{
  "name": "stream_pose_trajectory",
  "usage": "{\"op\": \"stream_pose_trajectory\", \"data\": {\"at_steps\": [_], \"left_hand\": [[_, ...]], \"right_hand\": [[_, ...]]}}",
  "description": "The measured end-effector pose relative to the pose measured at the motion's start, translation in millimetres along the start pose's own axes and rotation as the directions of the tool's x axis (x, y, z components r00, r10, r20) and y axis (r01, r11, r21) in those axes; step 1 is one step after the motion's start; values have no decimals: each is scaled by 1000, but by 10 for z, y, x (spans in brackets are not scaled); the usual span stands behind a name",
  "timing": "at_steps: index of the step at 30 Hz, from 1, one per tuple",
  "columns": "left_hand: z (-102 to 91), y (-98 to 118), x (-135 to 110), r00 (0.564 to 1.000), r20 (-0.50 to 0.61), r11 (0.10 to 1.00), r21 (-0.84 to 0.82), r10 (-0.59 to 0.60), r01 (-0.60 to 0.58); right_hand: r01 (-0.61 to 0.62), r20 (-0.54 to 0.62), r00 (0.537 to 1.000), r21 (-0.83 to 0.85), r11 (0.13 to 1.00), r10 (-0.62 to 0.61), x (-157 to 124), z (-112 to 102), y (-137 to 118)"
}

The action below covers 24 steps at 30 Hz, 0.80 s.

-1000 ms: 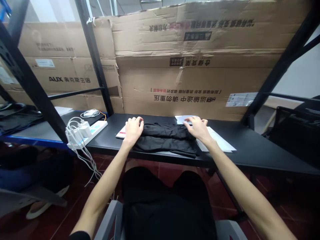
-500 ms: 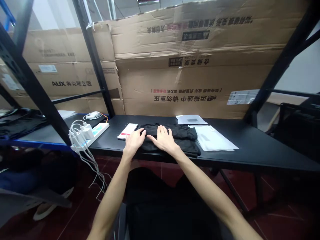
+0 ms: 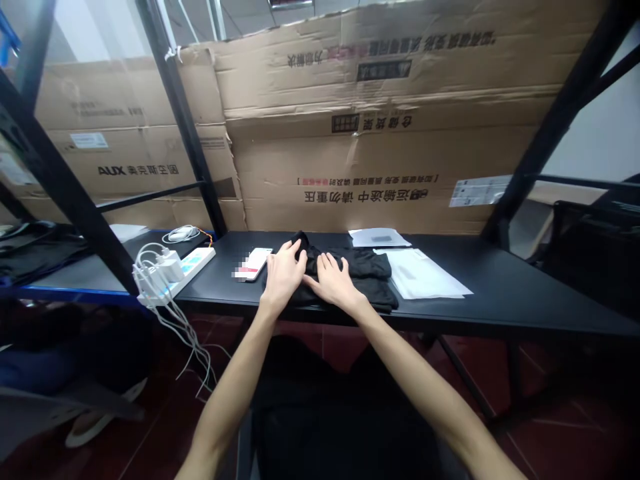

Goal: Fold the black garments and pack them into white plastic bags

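Observation:
A folded black garment (image 3: pixel 367 267) lies on the dark table in front of me, its exact kind unclear. At its left end, my left hand (image 3: pixel 283 270) is closed on the fabric and has a bunched fold raised at the fingertips. My right hand (image 3: pixel 333 279) lies flat on the middle of the garment, fingers stretched out and pointing away from me. The two thumbs are close to each other. Just left of my left hand is a white phone-like item (image 3: pixel 254 263) with a red band, partly blurred out.
White sheets or flat packets (image 3: pixel 425 277) lie right of the garment, with another white sheet (image 3: pixel 379 237) behind. A power strip (image 3: pixel 193 265) with chargers and hanging cables stands at left. Cardboard (image 3: pixel 360 160) walls off the back between black metal posts (image 3: pixel 187 120).
My left hand has moved right and inward, pulling up the left end of the cloth into a raised fold. My right hand stays on the garment. The view has shifted slightly.

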State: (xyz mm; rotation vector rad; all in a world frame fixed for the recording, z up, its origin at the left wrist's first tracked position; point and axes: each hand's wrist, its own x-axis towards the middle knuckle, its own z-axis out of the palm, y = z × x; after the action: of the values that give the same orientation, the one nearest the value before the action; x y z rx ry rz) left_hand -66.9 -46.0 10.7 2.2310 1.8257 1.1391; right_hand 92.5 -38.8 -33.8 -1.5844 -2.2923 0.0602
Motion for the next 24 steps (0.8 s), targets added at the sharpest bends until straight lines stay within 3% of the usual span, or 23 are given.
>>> {"op": "stream_pose_trajectory", "data": {"at_steps": [4, 9, 16, 21, 24], "left_hand": [[85, 249, -16, 993, -19, 993, 20, 115, -115], [359, 513, -100, 980, 6, 977, 78, 198, -198], [772, 593, -233, 937, 146, 936, 112, 316, -333], [686, 460, -236, 897, 269, 935, -43, 350, -352], [527, 368, -194, 930, 184, 945, -143, 317, -294]], "right_hand": [[-49, -10, 999, -44, 998, 49, -239, -213, 312], [-185, 26, 981, -137, 973, 191, -512, -333, 665], [-207, 89, 970, -184, 961, 226, -625, -288, 782], [-159, 43, 985, -180, 971, 169, -692, -349, 750], [-102, -10, 995, -155, 983, 102, -714, -380, 670]]}}
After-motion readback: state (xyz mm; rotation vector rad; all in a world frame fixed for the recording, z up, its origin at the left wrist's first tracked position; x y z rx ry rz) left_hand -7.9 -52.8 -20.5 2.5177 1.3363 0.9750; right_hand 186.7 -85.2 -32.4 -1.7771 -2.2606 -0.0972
